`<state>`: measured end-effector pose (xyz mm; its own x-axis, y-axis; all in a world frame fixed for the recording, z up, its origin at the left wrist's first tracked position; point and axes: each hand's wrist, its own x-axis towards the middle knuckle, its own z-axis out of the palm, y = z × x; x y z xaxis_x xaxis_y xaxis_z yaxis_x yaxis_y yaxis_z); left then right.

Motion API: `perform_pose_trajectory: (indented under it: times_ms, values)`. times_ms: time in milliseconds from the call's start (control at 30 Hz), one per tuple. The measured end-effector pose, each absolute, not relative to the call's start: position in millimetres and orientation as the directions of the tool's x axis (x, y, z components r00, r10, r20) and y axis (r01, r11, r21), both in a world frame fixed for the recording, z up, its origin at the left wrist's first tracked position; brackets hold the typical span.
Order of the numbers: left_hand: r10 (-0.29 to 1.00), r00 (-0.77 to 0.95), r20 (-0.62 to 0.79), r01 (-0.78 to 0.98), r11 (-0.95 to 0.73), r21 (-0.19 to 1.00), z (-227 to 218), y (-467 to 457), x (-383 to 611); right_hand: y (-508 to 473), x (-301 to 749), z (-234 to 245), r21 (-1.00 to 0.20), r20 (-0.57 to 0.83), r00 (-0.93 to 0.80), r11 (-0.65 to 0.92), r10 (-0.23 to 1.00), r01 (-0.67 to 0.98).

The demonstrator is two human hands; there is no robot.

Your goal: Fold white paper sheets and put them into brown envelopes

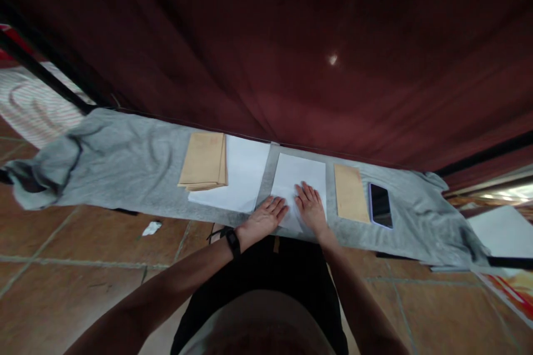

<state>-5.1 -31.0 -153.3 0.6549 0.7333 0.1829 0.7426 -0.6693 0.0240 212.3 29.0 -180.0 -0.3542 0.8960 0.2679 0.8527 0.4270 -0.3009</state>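
Note:
A sheet of white paper [300, 171] lies in front of me on a grey cloth. My left hand [270, 215] rests across its lower left edge, palm down with fingers stretched out. On the lower right part of the same sheet, my right hand [310, 205] lies flat, its fingers slightly spread. The near edge of the sheet looks folded or doubled, but the hands partly cover it. To the left is more white paper [247, 172], partly under a stack of brown envelopes [204, 158]. A single brown envelope [351, 193] lies to the right of my right hand.
A phone with a purple edge [380, 205] lies right of the single envelope. The grey cloth [125, 166] covers a long narrow surface, wrinkled at both ends. A dark red curtain [266, 55] hangs behind it. A crumpled white scrap [151, 228] is on the tiled floor.

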Motion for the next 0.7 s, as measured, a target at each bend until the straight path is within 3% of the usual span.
perform_pose_trajectory:
  times_ms: [167, 400, 700]
  values:
    - [0.748, 0.644, 0.162, 0.761, -0.648, -0.03, -157.7, -32.5, -0.6, 35.0, 207.8, -182.2, -0.312, 0.282, -0.286, 0.369, 0.916, 0.876]
    - [0.755, 0.634, 0.168, 0.767, -0.641, -0.015, -156.5, -35.0, -0.4, 30.9, 195.9, -184.9, -0.273, 0.254, -0.411, 0.473, 0.875, 0.838]
    - [0.731, 0.66, 0.173, 0.746, -0.665, -0.031, -154.3, -36.5, -3.2, 55.4, 209.8, -184.6, -0.187, 0.245, -0.324, 0.372, 0.914, 0.909]
